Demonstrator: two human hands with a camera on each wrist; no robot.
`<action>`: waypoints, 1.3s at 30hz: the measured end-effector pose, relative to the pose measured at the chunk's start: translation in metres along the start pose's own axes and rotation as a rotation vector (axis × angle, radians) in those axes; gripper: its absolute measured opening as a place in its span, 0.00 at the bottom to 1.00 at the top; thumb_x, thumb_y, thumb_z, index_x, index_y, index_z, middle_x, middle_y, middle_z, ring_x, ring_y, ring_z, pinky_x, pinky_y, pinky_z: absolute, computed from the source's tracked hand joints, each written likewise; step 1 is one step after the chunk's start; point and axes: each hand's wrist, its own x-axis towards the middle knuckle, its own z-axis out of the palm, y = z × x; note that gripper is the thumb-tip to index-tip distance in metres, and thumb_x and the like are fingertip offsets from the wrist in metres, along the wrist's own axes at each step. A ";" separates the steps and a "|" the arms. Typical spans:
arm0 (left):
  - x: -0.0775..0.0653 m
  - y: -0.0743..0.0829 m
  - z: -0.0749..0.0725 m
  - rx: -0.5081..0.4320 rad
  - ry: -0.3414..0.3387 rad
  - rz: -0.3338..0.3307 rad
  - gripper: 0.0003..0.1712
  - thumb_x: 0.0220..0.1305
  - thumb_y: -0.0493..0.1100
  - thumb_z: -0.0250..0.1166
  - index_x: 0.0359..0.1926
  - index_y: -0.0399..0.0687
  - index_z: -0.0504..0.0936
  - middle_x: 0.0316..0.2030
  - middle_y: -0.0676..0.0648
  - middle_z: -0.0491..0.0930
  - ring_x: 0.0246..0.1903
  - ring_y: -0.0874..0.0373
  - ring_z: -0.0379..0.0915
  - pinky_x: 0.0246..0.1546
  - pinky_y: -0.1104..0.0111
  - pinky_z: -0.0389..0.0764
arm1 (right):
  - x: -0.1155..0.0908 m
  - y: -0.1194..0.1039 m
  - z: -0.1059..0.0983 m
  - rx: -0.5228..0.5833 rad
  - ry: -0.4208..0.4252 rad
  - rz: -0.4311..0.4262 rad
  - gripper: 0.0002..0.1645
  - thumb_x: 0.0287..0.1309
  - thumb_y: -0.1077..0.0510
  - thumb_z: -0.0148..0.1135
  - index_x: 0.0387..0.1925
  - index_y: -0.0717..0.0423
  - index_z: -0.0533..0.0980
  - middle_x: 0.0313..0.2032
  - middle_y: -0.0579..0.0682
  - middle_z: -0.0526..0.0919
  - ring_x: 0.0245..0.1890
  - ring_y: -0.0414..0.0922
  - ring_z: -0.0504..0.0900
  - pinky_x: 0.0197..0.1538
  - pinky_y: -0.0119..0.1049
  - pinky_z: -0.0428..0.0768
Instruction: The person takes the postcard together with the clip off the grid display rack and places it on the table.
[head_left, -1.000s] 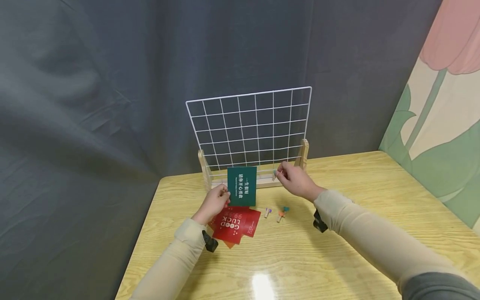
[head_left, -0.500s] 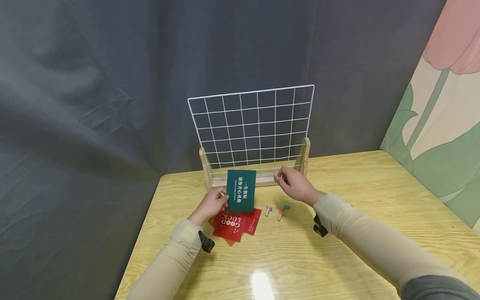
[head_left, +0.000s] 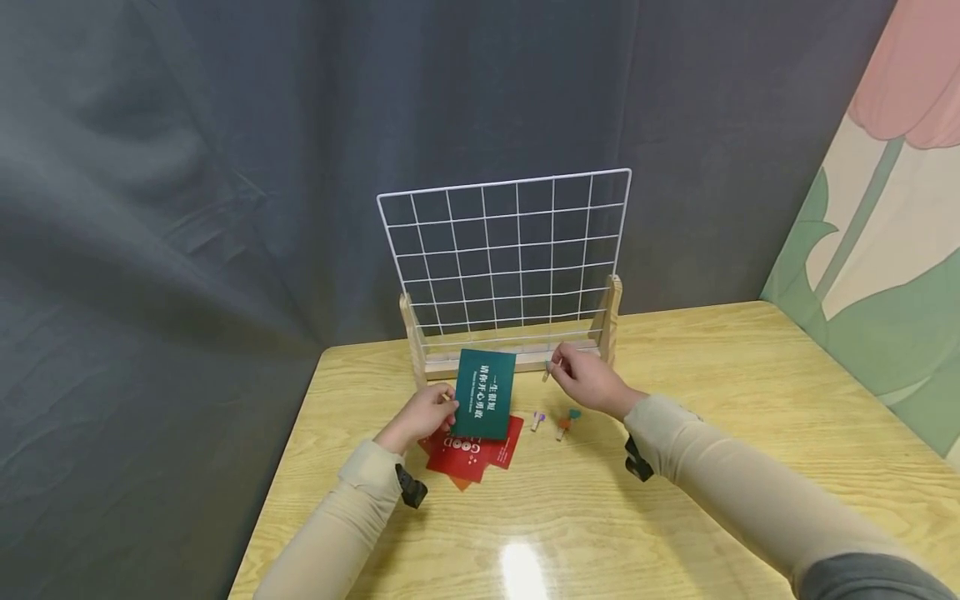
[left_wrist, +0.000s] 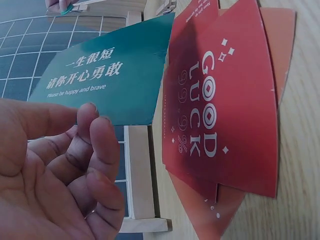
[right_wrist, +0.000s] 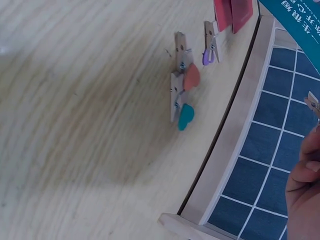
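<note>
My left hand (head_left: 426,415) pinches a dark green card (head_left: 487,392) by its left edge. The card carries white Chinese characters and the line "Please be happy and brave" and is tilted above a fanned pile of red cards (left_wrist: 220,100), the top one reading "GOOD LUCK". To the right of the green card, my right hand (head_left: 592,382) pinches a small wooden clothespin (right_wrist: 313,103) whose lower end sticks out past the fingertips. Three more clothespins lie on the table: one with a purple ornament (right_wrist: 208,57), one with an orange heart (right_wrist: 192,77), one with a teal heart (right_wrist: 186,116).
Behind the hands a white wire grid (head_left: 517,242) leans back in a wooden stand (head_left: 613,317) near the table's far edge. Grey-blue curtain (head_left: 480,83) hangs behind it. The wooden table (head_left: 600,517) stretches toward me, and a flower-patterned panel (head_left: 885,275) stands at the right.
The green card has come down and toward me from the grid, tilting and covering more of the red cards. My right hand has also lowered slightly with the clothespin.
</note>
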 end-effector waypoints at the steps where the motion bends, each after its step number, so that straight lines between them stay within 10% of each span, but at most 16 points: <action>1: 0.000 0.000 0.000 0.000 -0.006 -0.002 0.07 0.77 0.33 0.55 0.37 0.40 0.72 0.23 0.46 0.75 0.23 0.52 0.74 0.33 0.55 0.80 | -0.001 0.000 0.001 0.002 -0.004 0.004 0.07 0.76 0.60 0.54 0.39 0.59 0.73 0.19 0.44 0.70 0.17 0.39 0.65 0.22 0.34 0.65; 39: -0.001 -0.014 0.010 -0.018 -0.098 -0.099 0.13 0.77 0.32 0.54 0.30 0.40 0.72 0.21 0.46 0.74 0.21 0.56 0.71 0.27 0.66 0.75 | -0.019 0.013 0.037 0.079 -0.105 0.041 0.08 0.78 0.59 0.54 0.40 0.59 0.73 0.18 0.43 0.74 0.14 0.38 0.72 0.23 0.35 0.70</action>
